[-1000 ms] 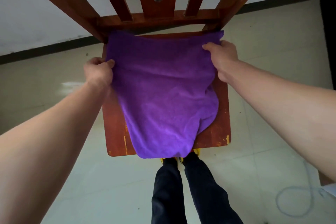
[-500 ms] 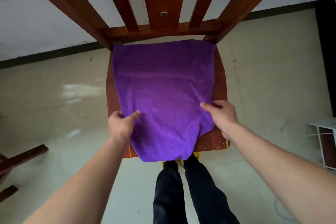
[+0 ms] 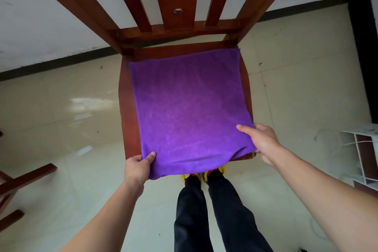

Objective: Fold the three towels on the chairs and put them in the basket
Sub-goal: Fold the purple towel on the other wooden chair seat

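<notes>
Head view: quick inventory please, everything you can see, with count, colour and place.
towel: 1, purple, spread flat on the chair seat, near edge hanging over the front
chair: 1, red-brown wood, centre, slatted back
wooden furniture legs: partly seen, brown, left edge
rack: 1, white, right edge
floor: beige tiles
wall: white, black skirting
trousers: 1 pair, black, bottom centre
shoes: 2, yellow-red, under the seat front
left hand: pinches towel's near left corner
right hand: holds near right corner

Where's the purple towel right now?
Head view, centre: the purple towel lies flat on the chair seat, its near edge hanging over the front, with the left hand gripping its near-left corner and the right hand its near-right corner.
</notes>
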The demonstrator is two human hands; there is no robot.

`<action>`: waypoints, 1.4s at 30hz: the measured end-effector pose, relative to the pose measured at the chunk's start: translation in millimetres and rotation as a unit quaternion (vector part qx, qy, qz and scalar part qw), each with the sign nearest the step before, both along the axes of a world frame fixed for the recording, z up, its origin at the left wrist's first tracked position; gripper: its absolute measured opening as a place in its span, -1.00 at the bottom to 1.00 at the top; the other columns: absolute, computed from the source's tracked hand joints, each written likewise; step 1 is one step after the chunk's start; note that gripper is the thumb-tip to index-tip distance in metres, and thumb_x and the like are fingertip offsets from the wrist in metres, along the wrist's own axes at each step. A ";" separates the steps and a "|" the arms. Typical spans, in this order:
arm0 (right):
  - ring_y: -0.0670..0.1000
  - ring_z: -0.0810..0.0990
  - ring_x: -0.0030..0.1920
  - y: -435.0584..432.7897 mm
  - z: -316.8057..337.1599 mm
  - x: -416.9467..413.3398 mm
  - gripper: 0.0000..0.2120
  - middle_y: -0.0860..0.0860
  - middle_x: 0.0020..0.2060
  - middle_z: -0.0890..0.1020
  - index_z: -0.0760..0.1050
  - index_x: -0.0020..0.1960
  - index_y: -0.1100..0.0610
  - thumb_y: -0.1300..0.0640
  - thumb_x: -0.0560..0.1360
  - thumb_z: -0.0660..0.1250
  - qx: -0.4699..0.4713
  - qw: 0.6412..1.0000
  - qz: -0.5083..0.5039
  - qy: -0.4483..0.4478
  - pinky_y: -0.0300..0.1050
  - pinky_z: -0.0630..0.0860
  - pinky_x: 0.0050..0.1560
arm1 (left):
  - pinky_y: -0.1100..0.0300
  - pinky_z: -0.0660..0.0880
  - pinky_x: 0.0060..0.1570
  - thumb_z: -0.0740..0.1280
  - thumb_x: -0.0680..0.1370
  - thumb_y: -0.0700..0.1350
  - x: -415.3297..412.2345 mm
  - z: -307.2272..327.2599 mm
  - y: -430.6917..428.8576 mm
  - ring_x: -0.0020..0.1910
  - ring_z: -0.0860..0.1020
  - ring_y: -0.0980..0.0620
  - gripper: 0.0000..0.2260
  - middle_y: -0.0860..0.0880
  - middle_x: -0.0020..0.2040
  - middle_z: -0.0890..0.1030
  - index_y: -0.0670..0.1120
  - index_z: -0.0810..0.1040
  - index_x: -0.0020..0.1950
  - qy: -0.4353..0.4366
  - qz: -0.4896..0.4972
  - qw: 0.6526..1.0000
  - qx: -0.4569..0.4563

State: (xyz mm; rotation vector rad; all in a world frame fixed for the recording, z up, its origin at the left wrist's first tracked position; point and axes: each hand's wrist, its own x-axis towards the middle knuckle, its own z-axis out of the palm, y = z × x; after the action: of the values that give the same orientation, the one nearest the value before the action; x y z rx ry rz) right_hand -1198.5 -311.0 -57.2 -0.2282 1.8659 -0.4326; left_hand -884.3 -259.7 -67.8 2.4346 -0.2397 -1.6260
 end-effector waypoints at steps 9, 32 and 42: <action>-0.04 0.68 -0.26 -15.0 26.1 -34.2 -0.78 0.05 -0.24 0.72 0.67 -0.14 0.22 0.12 0.30 0.59 0.128 0.919 0.373 -0.006 -0.30 0.50 -0.26 | 0.18 0.50 -0.34 0.34 0.57 -0.11 11.4 11.0 -1.7 -0.29 0.50 -0.01 -0.80 -0.07 -0.25 0.55 -0.17 0.55 -0.22 0.033 0.009 0.999 -0.028; 0.00 0.55 0.06 -44.7 -0.9 16.1 -0.70 -0.03 0.06 0.62 0.52 0.14 -0.01 -0.01 0.44 0.44 0.054 0.995 0.046 -0.068 -0.07 0.44 -0.02 | 0.21 0.32 -0.45 0.52 0.40 -0.10 13.2 -2.1 -61.2 -0.43 0.35 0.02 -0.71 -0.06 -0.36 0.44 -0.04 0.39 -0.25 -0.031 0.001 0.998 -0.050; 0.01 0.60 -0.18 -26.1 10.6 17.4 -0.87 0.00 -0.20 0.67 0.59 -0.06 0.11 0.17 0.40 0.46 0.020 0.995 0.078 -0.061 -0.08 0.51 -0.11 | 0.09 0.46 -0.27 0.41 0.50 -0.24 12.0 11.7 -31.2 -0.36 0.41 -0.02 -0.66 -0.08 -0.38 0.43 -0.09 0.33 -0.38 0.009 -0.016 0.998 -0.063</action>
State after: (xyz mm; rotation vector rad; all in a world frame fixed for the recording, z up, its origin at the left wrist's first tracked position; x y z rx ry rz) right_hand -1181.1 -337.1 -46.6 -0.3122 1.7207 -0.2958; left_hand -872.4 -290.9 -56.1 2.3339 -0.3690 -1.5932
